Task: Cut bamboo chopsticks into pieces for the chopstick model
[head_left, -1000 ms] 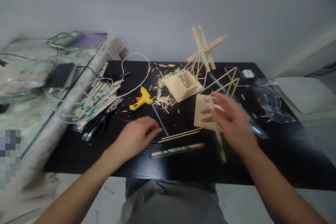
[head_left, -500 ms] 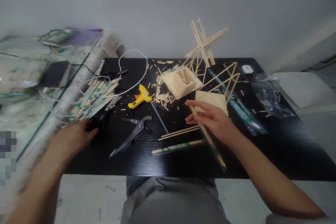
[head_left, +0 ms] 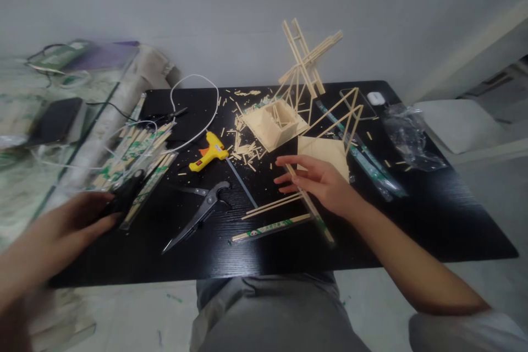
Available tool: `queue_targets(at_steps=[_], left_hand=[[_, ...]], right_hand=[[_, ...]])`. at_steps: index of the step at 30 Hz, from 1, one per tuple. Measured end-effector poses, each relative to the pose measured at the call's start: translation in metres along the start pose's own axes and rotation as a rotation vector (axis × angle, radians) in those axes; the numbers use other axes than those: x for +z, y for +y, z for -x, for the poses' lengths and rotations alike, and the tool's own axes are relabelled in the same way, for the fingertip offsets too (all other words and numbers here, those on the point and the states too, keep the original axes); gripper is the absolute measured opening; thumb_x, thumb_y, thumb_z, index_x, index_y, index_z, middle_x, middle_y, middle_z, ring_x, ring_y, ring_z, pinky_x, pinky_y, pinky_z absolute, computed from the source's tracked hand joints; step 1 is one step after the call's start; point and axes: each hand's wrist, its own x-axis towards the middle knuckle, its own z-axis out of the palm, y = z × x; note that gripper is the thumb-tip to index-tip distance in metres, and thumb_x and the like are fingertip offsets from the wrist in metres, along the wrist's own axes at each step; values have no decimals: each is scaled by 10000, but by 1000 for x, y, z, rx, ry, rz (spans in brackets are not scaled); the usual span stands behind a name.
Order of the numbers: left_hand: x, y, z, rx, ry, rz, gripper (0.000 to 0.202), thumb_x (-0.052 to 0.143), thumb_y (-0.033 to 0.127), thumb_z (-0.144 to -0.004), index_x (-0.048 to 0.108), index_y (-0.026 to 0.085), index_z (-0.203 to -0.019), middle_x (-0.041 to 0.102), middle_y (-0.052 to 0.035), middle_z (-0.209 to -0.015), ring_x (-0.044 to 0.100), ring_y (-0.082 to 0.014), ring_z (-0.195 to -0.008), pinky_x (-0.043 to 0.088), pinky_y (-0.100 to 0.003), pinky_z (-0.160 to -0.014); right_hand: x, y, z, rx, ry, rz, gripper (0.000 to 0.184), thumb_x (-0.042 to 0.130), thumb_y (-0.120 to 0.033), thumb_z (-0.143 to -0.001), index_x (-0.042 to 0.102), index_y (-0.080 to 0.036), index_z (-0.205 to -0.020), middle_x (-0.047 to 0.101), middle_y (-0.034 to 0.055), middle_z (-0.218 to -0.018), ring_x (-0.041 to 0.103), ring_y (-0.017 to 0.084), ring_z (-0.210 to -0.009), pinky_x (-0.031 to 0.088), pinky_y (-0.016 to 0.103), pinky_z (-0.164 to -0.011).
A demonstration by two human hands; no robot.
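Observation:
At the left, my left hand point(head_left: 93, 214) is closed on the black handles of scissors point(head_left: 126, 190), slightly blurred, over the edge of a pile of paper-wrapped chopsticks point(head_left: 142, 146). My right hand point(head_left: 317, 179) pinches a wrapped pair of chopsticks point(head_left: 315, 214), slanting down toward the table's front. Under that hand lie two bare chopsticks point(head_left: 270, 207) and another wrapped pair point(head_left: 268, 229). Beyond it stands a windmill-like chopstick model point(head_left: 270, 121). A wooden board with a stick frame point(head_left: 324, 153) sits just behind the right hand.
A yellow glue gun point(head_left: 208, 152) and dark pliers-like shears point(head_left: 198, 214) lie mid-table. Cut stick bits point(head_left: 247, 154) are scattered beside the model. A white cable point(head_left: 217, 104) loops at the back. Green wrappers point(head_left: 371, 168), clear plastic point(head_left: 412, 137) and a white earphone case point(head_left: 375, 99) are right.
My left hand has moved left with the scissors, uncovering wrapped chopsticks. My right hand keeps its hold on the wrapped pair. The whole view has shifted a little.

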Motion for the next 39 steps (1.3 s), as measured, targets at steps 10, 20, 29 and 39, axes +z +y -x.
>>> queue_targets(at_steps=[10, 20, 29, 39], left_hand=[[5, 155, -1, 238, 16, 457, 311, 826, 491, -727, 709, 226, -840, 714, 17, -746, 630, -157, -690, 503, -258, -626], [-7, 270, -16, 625, 45, 939, 245, 862, 291, -780, 687, 178, -909, 785, -60, -915, 732, -158, -788, 571, -249, -662], [19, 263, -29, 665, -88, 840, 275, 896, 240, -709, 666, 192, -852, 746, 6, -837, 695, -149, -785, 522, -252, -666], [26, 256, -37, 776, -8, 639, 225, 819, 307, -798, 639, 192, -872, 700, -10, -858, 630, -158, -785, 487, -265, -687]], right_hand=[[17, -64, -1, -365, 209, 334, 157, 708, -276, -996, 802, -237, -1116, 809, 57, -1101, 785, 218, -1054, 688, 397, -936], [45, -89, -40, -480, 215, 321, 436, 793, -361, -932, 605, -281, -1317, 813, 30, -1026, 795, 230, -972, 666, 423, -933], [45, -69, -48, -331, 34, 409, 287, 808, -339, -893, 626, -210, -1074, 770, 30, -899, 769, 192, -827, 634, 342, -799], [54, -58, -53, -291, 74, 416, 198, 746, -212, -841, 616, -205, -991, 708, -2, -814, 676, 149, -735, 555, 294, -687]])
